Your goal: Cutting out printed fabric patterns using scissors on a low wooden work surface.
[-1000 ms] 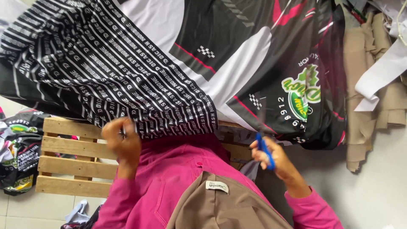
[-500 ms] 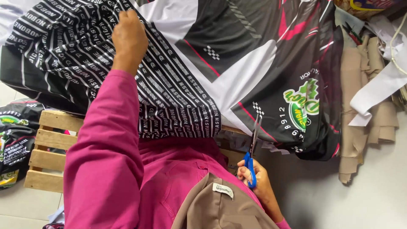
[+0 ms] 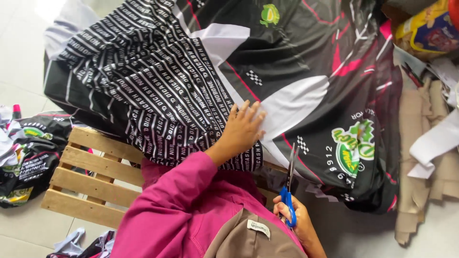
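Observation:
A large printed sports fabric (image 3: 306, 71), black with white, pink and green patterns, lies spread over a wooden pallet (image 3: 91, 177). My left hand (image 3: 244, 126) rests flat on it near the front edge, fingers apart, where the striped black-and-white part meets a white panel. My right hand (image 3: 299, 220) is closed on blue-handled scissors (image 3: 289, 184). The blades point up at the fabric's front edge, just right of my left hand. Both my sleeves are pink.
A heap of similar printed fabric (image 3: 28, 153) lies on the tiled floor at the left. At the right are brown paper pieces (image 3: 420, 143), a white strip (image 3: 435, 138) and a yellow snack bag (image 3: 425, 28). Small scraps (image 3: 71, 241) lie under the pallet's front.
My left hand rose from my chest to the far striped fabric, then came back to lie flat near the front edge. The scissors stayed low at the right, blades up.

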